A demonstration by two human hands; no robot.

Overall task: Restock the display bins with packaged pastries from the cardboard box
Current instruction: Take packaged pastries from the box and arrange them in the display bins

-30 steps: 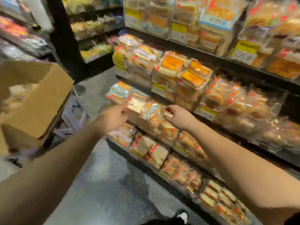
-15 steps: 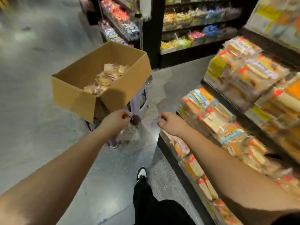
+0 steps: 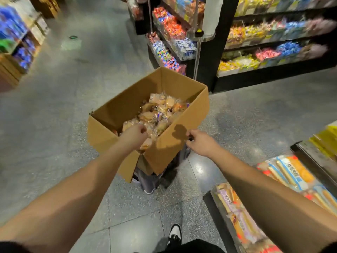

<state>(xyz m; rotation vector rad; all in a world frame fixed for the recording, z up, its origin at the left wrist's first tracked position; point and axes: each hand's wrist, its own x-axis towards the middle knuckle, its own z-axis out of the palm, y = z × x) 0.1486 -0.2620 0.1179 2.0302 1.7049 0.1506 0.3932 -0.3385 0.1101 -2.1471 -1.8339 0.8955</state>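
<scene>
Packaged pastries [image 3: 160, 114], too many and too jumbled to count, heaped in one open cardboard box [image 3: 175, 143]. Left hand [image 3: 134, 135] reaching over the near rim into the box, fingers curled down among the wrappers; whether anything is actually gripped cannot be told. Right hand [image 3: 197, 141] just outside the box's right wall, fingers curled in, thumb and forefinger pinched together, nothing visibly held; shadow of it cast on the cardboard. Two bare forearms stretched forward from the bottom corners. Box perched on a grey stool [image 3: 149, 181], tilted, long axis running from near left to far right, flaps open, pastries piled toward the far right end. One black-and-white shoe [image 3: 174, 233] on the speckled grey floor [image 3: 54, 115] below. To the right, display bins [image 3: 284, 172] holding long packaged bakery items in blue, orange and purple wrappers. Farther off, black shelves [image 3: 273, 48] filled with bright wrapped sweets.
</scene>
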